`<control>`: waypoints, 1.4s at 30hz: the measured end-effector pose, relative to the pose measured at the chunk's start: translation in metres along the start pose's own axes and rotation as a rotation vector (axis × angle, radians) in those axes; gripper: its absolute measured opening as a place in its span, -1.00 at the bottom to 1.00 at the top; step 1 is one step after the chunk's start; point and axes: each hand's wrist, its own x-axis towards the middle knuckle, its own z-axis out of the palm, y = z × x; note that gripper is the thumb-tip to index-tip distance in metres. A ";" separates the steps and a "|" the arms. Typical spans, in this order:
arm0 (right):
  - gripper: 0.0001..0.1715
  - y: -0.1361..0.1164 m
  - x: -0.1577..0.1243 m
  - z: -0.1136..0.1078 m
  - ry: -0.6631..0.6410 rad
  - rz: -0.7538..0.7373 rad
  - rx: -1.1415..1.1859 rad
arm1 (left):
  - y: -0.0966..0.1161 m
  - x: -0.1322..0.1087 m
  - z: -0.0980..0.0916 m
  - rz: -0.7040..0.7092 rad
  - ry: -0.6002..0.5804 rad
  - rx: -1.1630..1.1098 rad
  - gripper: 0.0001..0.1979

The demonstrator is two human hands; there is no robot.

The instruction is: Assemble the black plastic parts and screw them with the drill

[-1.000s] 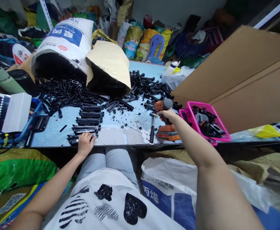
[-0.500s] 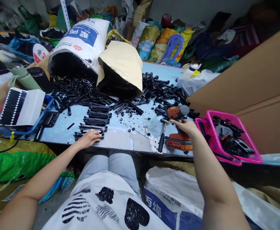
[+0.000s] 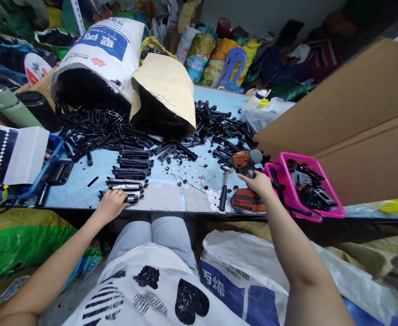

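My left hand (image 3: 112,203) is closed around the nearest black part (image 3: 136,195) at the table's front edge. Behind it, more long black parts (image 3: 132,173) lie in a row. On the right, my right hand (image 3: 258,183) grips the handle of an orange and black cordless drill (image 3: 242,158), which stands on its battery (image 3: 248,200) with its nose pointing left. Just left of the drill lies a hammer (image 3: 224,190) with a black handle. A thin screwdriver-like rod (image 3: 194,186) and small black pieces rest on the blue table (image 3: 172,174).
Heaps of black parts (image 3: 100,131) spill below a white sack (image 3: 100,50) and a paper sack (image 3: 167,88). A pink basket (image 3: 335,194) of parts stands right, beside a cardboard wall (image 3: 348,104). Left are a blue tray (image 3: 41,179) and a green bottle (image 3: 12,108).
The view has shifted, so most things sit further left. My right hand remains at the drill's handle. My left hand is now more closed on the nearest black part.
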 end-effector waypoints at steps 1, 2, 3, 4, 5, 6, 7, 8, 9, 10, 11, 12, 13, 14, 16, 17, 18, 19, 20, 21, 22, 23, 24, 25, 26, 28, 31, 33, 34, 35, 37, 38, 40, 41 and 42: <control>-0.38 -0.001 -0.002 0.000 0.018 -0.006 0.011 | 0.000 -0.001 -0.003 -0.016 -0.031 -0.002 -0.74; -0.35 -0.003 -0.004 0.000 0.038 -0.015 0.024 | 0.000 0.000 -0.007 -0.032 -0.057 -0.022 -0.73; -0.31 -0.005 -0.006 -0.001 0.058 -0.017 0.033 | 0.000 0.001 -0.012 -0.047 -0.080 -0.057 -0.71; -0.27 -0.008 -0.009 -0.003 0.077 -0.015 0.038 | 0.001 0.003 -0.018 -0.061 -0.100 -0.103 -0.69; -0.24 -0.011 -0.012 -0.005 0.089 -0.009 0.041 | 0.001 0.006 -0.025 -0.071 -0.119 -0.155 -0.66; -0.22 -0.013 -0.015 -0.006 0.093 -0.002 0.043 | 0.002 0.010 -0.033 -0.077 -0.137 -0.206 -0.64; -0.21 -0.015 -0.018 -0.008 0.089 0.003 0.047 | 0.002 0.014 -0.041 -0.078 -0.154 -0.249 -0.63; -0.21 -0.016 -0.021 -0.010 0.084 0.005 0.055 | 0.002 0.018 -0.049 -0.073 -0.171 -0.278 -0.62; -0.22 -0.017 -0.023 -0.011 0.078 0.003 0.068 | 0.002 0.023 -0.056 -0.066 -0.187 -0.293 -0.62; -0.23 -0.016 -0.025 -0.011 0.070 -0.004 0.083 | 0.002 0.028 -0.062 -0.059 -0.200 -0.297 -0.62; -0.25 -0.016 -0.027 -0.012 0.069 -0.012 0.099 | 0.002 0.032 -0.067 -0.053 -0.211 -0.296 -0.62; -0.27 -0.015 -0.029 -0.013 0.089 -0.018 0.107 | 0.002 0.035 -0.071 -0.046 -0.219 -0.296 -0.63; -0.28 -0.015 -0.031 -0.014 0.142 -0.020 0.104 | 0.001 0.039 -0.075 -0.039 -0.223 -0.297 -0.63; -0.28 -0.016 -0.033 -0.015 0.230 -0.023 0.096 | 0.000 0.042 -0.078 -0.035 -0.223 -0.297 -0.63; -0.32 -0.025 -0.040 -0.018 0.451 -0.067 0.103 | -0.002 0.046 -0.083 -0.034 -0.213 -0.288 -0.63; -0.35 -0.035 -0.046 -0.020 0.542 -0.115 0.144 | -0.001 0.048 -0.085 -0.034 -0.203 -0.284 -0.63; -0.39 -0.048 -0.054 -0.022 0.585 -0.180 0.221 | 0.001 0.049 -0.087 -0.028 -0.190 -0.283 -0.63; -0.43 -0.065 -0.064 -0.023 0.573 -0.257 0.329 | 0.004 0.049 -0.090 -0.012 -0.176 -0.291 -0.63; -0.45 -0.086 -0.076 -0.022 0.499 -0.340 0.459 | 0.010 0.050 -0.091 0.016 -0.165 -0.310 -0.64; -0.46 -0.109 -0.090 -0.020 0.368 -0.416 0.590 | 0.017 0.049 -0.092 0.048 -0.155 -0.338 -0.65; -0.45 -0.134 -0.104 -0.017 0.197 -0.496 0.709 | 0.025 0.048 -0.092 0.076 -0.142 -0.372 -0.66; -0.42 -0.159 -0.118 -0.012 -0.056 -0.587 0.807 | 0.034 0.047 -0.091 0.088 -0.122 -0.409 -0.68; -0.34 -0.184 -0.132 -0.005 -0.290 -0.656 0.905 | 0.044 0.046 -0.088 0.082 -0.088 -0.449 -0.69; -0.27 -0.207 -0.146 0.003 -0.457 -0.697 1.011 | 0.053 0.044 -0.084 0.061 -0.040 -0.496 -0.71; -0.22 -0.229 -0.158 0.012 -0.579 -0.705 1.127 | 0.061 0.042 -0.078 0.028 0.022 -0.555 -0.72; -0.13 -0.263 -0.179 0.034 -0.751 -0.639 1.359 | 0.073 0.039 -0.065 -0.064 0.150 -0.740 -0.72; 0.01 -0.294 -0.209 0.069 -0.898 -0.496 1.524 | 0.082 0.036 -0.047 -0.237 0.285 -1.110 -0.69; -0.02 -0.305 -0.229 0.089 -0.958 -0.457 1.519 | 0.085 0.035 -0.039 -0.340 0.338 -1.265 -0.65; -0.05 -0.307 -0.237 0.096 -0.974 -0.451 1.511 | 0.086 0.034 -0.038 -0.379 0.359 -1.304 -0.63; -0.05 -0.307 -0.243 0.100 -0.982 -0.458 1.500 | 0.087 0.034 -0.038 -0.407 0.372 -1.324 -0.62; -0.02 -0.302 -0.246 0.102 -0.976 -0.537 1.442 | 0.088 0.030 -0.041 -0.419 0.380 -1.316 -0.61; 0.00 -0.296 -0.241 0.099 -0.934 -0.599 1.392 | 0.087 0.027 -0.044 -0.397 0.374 -1.280 -0.60; 0.00 -0.278 -0.222 0.085 -0.773 -0.748 1.207 | 0.081 0.019 -0.050 -0.282 0.326 -1.118 -0.59; -0.03 -0.266 -0.209 0.076 -0.653 -0.818 1.071 | 0.076 0.014 -0.053 -0.211 0.283 -0.995 -0.59; -0.06 -0.254 -0.195 0.066 -0.519 -0.885 0.903 | 0.072 0.009 -0.054 -0.159 0.230 -0.853 -0.59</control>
